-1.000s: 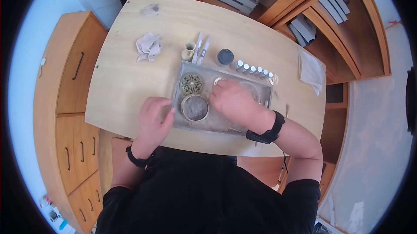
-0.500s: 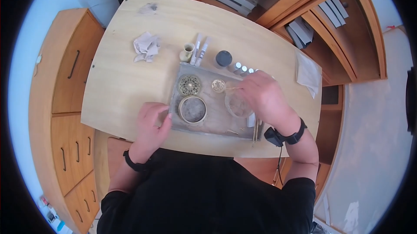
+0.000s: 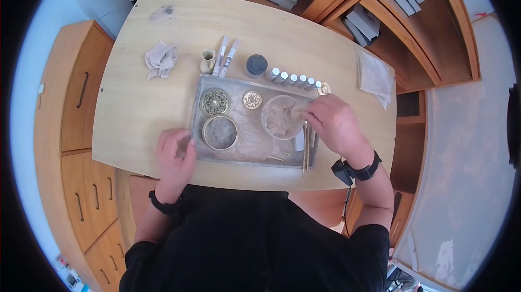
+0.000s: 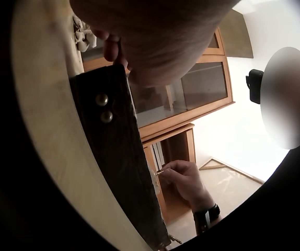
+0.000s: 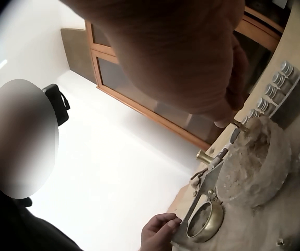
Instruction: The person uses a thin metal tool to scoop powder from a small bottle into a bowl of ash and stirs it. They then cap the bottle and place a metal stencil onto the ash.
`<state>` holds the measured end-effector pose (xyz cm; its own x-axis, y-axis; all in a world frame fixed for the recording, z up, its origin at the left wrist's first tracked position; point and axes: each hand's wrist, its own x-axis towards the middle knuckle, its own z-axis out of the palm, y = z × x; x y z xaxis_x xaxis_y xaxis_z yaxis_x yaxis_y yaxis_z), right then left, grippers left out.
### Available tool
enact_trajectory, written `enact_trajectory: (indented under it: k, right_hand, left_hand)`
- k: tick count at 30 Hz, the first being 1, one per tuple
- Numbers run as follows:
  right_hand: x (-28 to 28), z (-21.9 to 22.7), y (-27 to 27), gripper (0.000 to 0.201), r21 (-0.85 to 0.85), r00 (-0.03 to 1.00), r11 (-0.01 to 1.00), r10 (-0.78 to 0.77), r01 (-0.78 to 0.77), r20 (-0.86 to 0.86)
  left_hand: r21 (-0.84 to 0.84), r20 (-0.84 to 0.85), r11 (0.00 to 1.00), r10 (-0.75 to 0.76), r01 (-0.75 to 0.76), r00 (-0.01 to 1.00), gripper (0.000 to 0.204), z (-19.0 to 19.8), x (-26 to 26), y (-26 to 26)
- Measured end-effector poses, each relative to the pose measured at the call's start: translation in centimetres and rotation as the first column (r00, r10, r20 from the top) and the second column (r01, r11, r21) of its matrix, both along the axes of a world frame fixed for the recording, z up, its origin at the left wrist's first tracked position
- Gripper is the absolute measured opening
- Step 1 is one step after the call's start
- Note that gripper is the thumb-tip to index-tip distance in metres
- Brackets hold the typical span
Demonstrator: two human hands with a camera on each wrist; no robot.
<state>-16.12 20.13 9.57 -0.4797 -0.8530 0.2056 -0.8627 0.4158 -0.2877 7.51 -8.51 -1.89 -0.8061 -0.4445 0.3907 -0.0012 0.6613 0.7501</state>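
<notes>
At the right rim of a clear bowl of greyish powder (image 3: 282, 117), the right hand (image 3: 337, 128) pinches a thin brass tool (image 5: 239, 124), its tip down at the powder. The left hand (image 3: 176, 159) rests its loosely bent fingers against the left edge of a grey tray (image 3: 233, 163). Inside that tray stand a round brass container of grey ash (image 3: 220, 133), a pierced brass lid (image 3: 215, 101) and a small patterned brass disc (image 3: 252, 100). The tray's dark side wall (image 4: 108, 141) fills the middle of the left wrist view.
Behind the tray stand a small brass vase (image 3: 208, 61), two white tubes (image 3: 224, 59), a dark round jar (image 3: 256, 64) and several small silver-capped vials (image 3: 293, 79). Long brass tools (image 3: 306, 148) lie over the tray's right front. A crumpled cloth (image 3: 161, 60) lies back left.
The right hand has moved right from over the patterned disc to the powder bowl's right side, uncovering disc and bowl. The left hand stays at the tray's edge.
</notes>
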Motion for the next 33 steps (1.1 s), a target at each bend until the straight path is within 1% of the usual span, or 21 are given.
enact_trajectory:
  k: [2, 8, 11, 14, 17, 20, 23, 29, 33]
  right_hand:
    - [0.2, -0.5, -0.1, 0.012, -0.037, 1.0, 0.999, -0.013, 0.013, 0.012]
    - [0.5, -2.0, -0.3, 0.012, -0.115, 0.99, 0.984, -0.13, 0.135, 0.051]
    - [0.7, -2.0, -0.5, 0.011, -0.084, 0.976, 0.975, -0.201, 0.208, 0.079]
    - [0.8, -2.4, -0.8, 0.01, -0.096, 0.964, 0.961, -0.252, 0.26, 0.087]
    - [0.9, -3.3, -1.1, 0.01, -0.119, 0.934, 0.931, -0.325, 0.344, 0.148]
    - [0.9, -3.6, -1.8, 0.01, -0.117, 0.916, 0.918, -0.355, 0.379, 0.187]
    - [0.6, -3.7, -2.3, 0.01, -0.147, 0.936, 0.932, -0.307, 0.332, 0.172]
    - [0.8, -4.2, -3.2, 0.009, -0.164, 0.953, 0.952, -0.225, 0.259, 0.201]
    - [1.2, -4.0, -3.4, 0.008, -0.144, 0.974, 0.978, -0.123, 0.151, 0.191]
  left_hand:
    - [-0.012, 0.0, 1.0, -0.006, 0.006, 1.0, 0.024, -0.2, 0.1, 0.1]
    - [-0.017, -0.04, 1.0, 0.021, -0.022, 0.999, 0.028, -0.8, 0.1, 0.1]
    - [-0.022, -0.02, 1.0, 0.01, -0.01, 1.0, 0.029, -0.8, 0.2, 0.1]
    - [-0.02, -0.034, 1.0, 0.006, -0.007, 0.999, 0.03, -0.8, 0.1, 0.1]
    - [-0.029, -0.026, 1.0, -0.001, 0.0, 1.0, 0.03, -0.8, 0.1, 0.0]
    - [-0.021, -0.018, 1.0, -0.017, 0.016, 1.0, 0.031, -0.6, 0.1, 0.0]
    - [-0.023, -0.027, 1.0, -0.018, 0.018, 0.999, 0.03, -0.5, 0.0, 0.1]
    - [-0.026, -0.033, 0.999, -0.028, 0.027, 0.999, 0.028, 0.3, -0.5, 0.6]
    - [-0.022, -0.042, 0.999, -0.042, 0.041, 0.998, 0.029, 0.1, -0.6, 0.6]
